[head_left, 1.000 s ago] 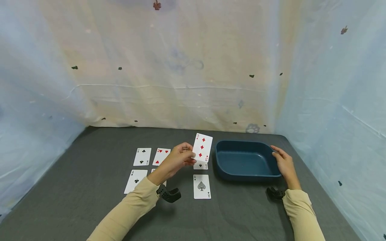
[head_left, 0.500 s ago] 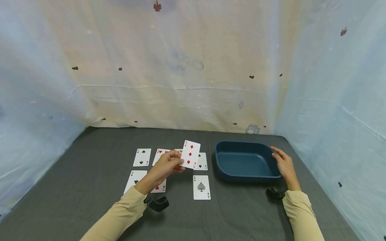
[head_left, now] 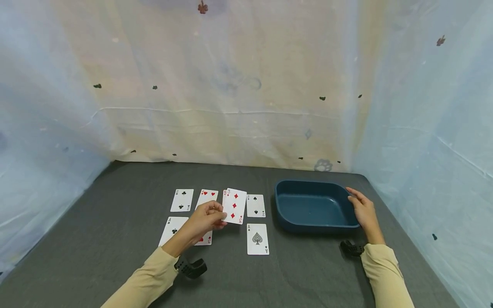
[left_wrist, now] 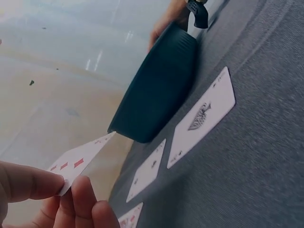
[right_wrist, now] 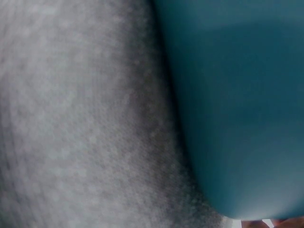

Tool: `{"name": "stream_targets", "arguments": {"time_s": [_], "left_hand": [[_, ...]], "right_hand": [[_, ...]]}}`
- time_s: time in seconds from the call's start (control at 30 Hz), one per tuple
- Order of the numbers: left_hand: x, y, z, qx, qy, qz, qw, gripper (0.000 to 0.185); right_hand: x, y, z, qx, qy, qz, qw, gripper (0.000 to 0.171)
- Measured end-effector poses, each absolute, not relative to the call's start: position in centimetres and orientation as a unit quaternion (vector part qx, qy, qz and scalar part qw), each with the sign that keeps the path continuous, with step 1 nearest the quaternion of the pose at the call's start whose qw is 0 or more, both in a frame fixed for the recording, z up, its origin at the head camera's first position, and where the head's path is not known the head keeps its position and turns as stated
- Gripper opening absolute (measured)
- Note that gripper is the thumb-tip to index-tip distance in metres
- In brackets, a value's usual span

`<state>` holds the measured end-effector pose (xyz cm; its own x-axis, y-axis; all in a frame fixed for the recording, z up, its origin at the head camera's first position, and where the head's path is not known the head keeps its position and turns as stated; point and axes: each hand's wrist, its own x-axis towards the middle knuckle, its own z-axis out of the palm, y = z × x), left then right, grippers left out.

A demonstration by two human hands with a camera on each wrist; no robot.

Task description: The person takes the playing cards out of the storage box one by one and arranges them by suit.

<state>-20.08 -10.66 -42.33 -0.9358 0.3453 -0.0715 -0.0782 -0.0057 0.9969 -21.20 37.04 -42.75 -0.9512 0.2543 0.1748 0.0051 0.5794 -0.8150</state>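
Note:
My left hand [head_left: 205,220] pinches a three of diamonds [head_left: 234,206] between thumb and fingers, face up and tilted above the table. Partly hidden behind it is another card [head_left: 224,196]; the left wrist view shows red print on a card [left_wrist: 130,218] below the hand. Just right lie a two of spades [head_left: 256,206] and an ace of spades [head_left: 257,239]. Left of it are a two of clubs [head_left: 182,200], a card of hearts [head_left: 207,195], an ace of clubs [head_left: 172,230] and a half-covered heart card [head_left: 205,238]. My right hand [head_left: 365,212] holds the rim of a blue tub [head_left: 316,226].
The tub stands on the dark grey table cloth [head_left: 300,273], right of the cards, with nothing visible inside. A patterned pale curtain [head_left: 239,85] rises behind the table and along both sides. Each wrist wears a black band [head_left: 191,268].
The left hand has carried the three of diamonds leftward and down, from over the two of spades to over the neighbouring card. The two of spades is uncovered now. The right hand and tub stay put.

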Motion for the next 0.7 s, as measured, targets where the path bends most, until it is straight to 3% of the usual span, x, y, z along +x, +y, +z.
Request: {"name": "stream_targets", "arguments": {"time_s": [0.43,0.7], "left_hand": [[-19.1,-11.2,-43.4,0.070,0.731,0.666,0.136,0.023],[-18.4,-11.2,-43.6,0.103,0.764,0.626,0.118,0.032]], "right_hand": [[-21.1,37.0,-42.7,-0.077,-0.878,0.455,0.131,0.046],[-21.2,37.0,-42.8,-0.080,-0.875,0.458,0.133,0.046]]}}
